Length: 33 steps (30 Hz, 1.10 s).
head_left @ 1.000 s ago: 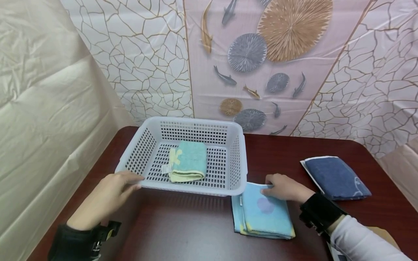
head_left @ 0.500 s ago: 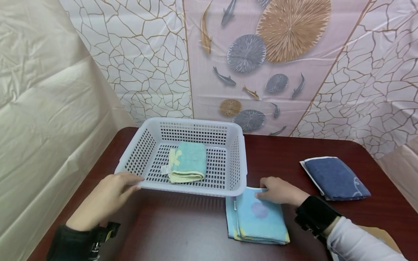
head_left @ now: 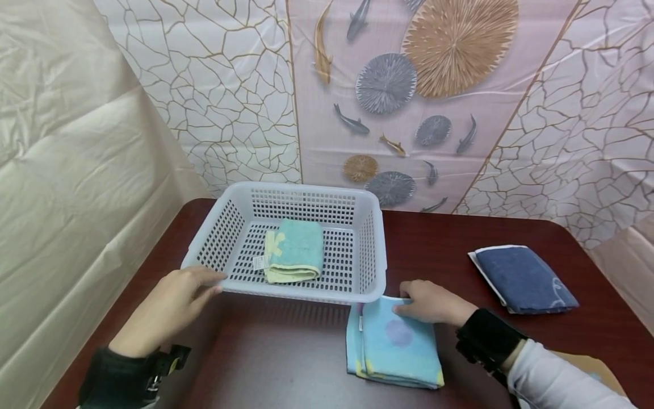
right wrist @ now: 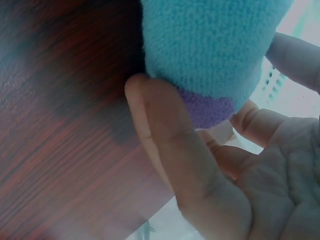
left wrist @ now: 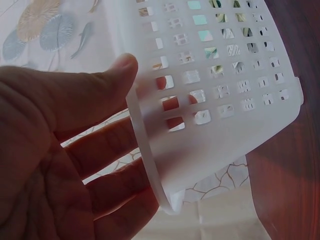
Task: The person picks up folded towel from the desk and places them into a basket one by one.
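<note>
At the front left corner of the white plastic basket, my left hand grips the rim. In the left wrist view the thumb lies on one side of the basket wall and the fingers on the other. My right hand holds the far right edge of a folded light-blue towel with a purple dot. That towel overlaps the basket's front right corner in the head view. The right wrist view has fingers round the thick blue fold. Inside the basket lies a folded mint-green towel with a pale yellow border.
A folded dark-blue towel rests on the dark wood table at the right. Partly behind the right sleeve, a tan item shows at the lower right. A patterned cloth hangs beyond the table's far edge.
The light-blue towel has slid left and slightly toward the table's front with my right hand on it. My left hand stays on the basket's rim, which has barely shifted.
</note>
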Each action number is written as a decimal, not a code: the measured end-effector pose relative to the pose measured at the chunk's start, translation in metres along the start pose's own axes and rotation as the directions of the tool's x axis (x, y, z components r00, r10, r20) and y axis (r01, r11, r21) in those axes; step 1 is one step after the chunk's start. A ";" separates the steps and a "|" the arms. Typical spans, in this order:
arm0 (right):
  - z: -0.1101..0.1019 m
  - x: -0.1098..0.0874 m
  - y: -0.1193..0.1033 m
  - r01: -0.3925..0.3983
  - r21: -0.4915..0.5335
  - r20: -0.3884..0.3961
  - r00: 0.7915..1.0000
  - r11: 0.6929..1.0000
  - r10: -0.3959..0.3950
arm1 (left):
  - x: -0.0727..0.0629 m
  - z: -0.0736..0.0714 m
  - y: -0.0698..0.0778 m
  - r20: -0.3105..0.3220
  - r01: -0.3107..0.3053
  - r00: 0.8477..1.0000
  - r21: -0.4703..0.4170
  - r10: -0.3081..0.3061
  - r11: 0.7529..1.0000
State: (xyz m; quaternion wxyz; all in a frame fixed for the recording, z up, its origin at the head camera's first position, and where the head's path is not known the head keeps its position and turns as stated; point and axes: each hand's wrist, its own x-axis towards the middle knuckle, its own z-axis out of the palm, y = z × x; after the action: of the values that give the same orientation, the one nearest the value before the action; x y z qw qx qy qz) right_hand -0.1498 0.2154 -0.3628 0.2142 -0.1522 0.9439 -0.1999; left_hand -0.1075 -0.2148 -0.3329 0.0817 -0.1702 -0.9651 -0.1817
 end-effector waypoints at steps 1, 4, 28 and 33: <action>0.000 -0.001 -0.002 0.001 0.005 0.009 1.000 1.000 -0.001 | 0.000 -0.001 0.001 0.003 0.005 1.000 0.000 -0.005 1.000; 0.001 -0.003 -0.008 0.001 0.029 0.044 0.999 1.000 -0.003 | 0.000 -0.002 0.004 0.005 0.012 1.000 -0.002 -0.012 1.000; 0.024 0.002 -0.050 -0.021 0.149 0.052 0.999 0.989 0.013 | 0.003 -0.005 0.008 0.036 0.064 0.997 -0.006 -0.064 0.998; 0.028 0.005 -0.054 0.003 0.173 0.015 1.000 0.985 -0.005 | 0.003 -0.005 0.009 0.031 0.058 0.998 -0.009 -0.058 0.998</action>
State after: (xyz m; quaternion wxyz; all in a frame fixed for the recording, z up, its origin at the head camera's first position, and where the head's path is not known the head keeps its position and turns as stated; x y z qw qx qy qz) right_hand -0.1301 0.1574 -0.3637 0.2336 -0.1364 0.9209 -0.2806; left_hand -0.1071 -0.2083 -0.3244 0.0607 -0.1454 -0.9698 -0.1861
